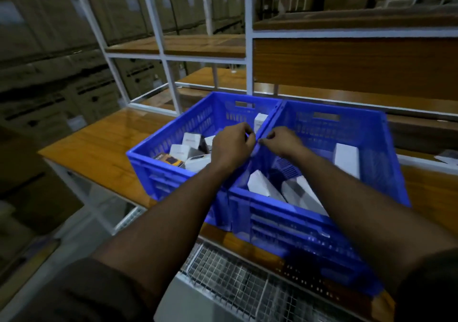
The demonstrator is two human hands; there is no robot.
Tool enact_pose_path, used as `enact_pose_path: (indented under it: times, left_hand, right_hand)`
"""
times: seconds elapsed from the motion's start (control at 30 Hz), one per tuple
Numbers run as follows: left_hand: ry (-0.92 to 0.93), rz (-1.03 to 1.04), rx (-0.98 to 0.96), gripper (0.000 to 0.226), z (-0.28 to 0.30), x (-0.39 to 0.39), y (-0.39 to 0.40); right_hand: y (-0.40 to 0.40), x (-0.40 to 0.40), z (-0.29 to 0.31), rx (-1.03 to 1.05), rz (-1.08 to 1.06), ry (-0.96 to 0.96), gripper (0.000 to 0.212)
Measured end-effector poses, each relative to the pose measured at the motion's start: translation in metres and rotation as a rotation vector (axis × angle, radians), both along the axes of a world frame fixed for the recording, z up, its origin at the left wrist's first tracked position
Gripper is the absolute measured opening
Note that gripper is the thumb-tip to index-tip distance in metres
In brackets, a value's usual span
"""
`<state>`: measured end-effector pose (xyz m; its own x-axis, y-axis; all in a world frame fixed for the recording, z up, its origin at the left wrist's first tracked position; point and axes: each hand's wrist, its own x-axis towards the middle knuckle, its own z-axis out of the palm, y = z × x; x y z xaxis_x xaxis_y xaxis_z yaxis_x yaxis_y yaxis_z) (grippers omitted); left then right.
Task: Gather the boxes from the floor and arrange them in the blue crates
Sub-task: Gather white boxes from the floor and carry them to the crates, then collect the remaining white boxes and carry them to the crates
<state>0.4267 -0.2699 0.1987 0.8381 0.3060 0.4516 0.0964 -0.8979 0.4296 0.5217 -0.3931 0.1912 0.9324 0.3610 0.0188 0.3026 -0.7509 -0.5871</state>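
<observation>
Two blue crates stand side by side on a wooden table. The left crate [158, 170] holds several small white boxes [182, 152] and one dark box with an orange mark [168, 159]. In the right crate [386, 148] lie white boxes [264, 185], one upright at its right wall [347, 159]. My left hand [233, 143] rests with curled fingers over the shared rims between the crates. My right hand [281, 141] is close beside it, fingers pinched at the same rim. Whether either hand grips the rim or a small thing is unclear.
The wooden table [99, 148] stretches left of the crates. A white metal shelf frame [168, 74] with wooden boards rises behind them. Wire mesh [235, 279] lies below the table's near edge. Stacked cardboard cartons [49, 74] fill the left and back.
</observation>
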Motion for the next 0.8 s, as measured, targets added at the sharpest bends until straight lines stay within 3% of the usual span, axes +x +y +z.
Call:
enact_pose_path:
  times: [0.17,0.27,0.5,0.8]
  left_hand:
    - [-0.054,0.159,-0.024,0.021,-0.010,-0.034,0.034]
    - [-0.090,0.239,-0.017,0.024,-0.013,-0.058,0.053]
    - [-0.154,0.452,0.038,0.031,-0.035,-0.152,0.118]
    - [-0.024,0.788,-0.009,0.032,-0.082,-0.367,0.191]
  right_hand:
    - [0.040,-0.032,-0.003,0.290,-0.146,-0.271,0.017]
    - [0.063,-0.057,0.004,0.360,-0.070,-0.367,0.007]
    - [0.140,-0.142,-0.002,0.369,0.427,-0.285,0.011]
    - [0.243,-0.321,-0.043,0.231,0.742,-0.161,0.010]
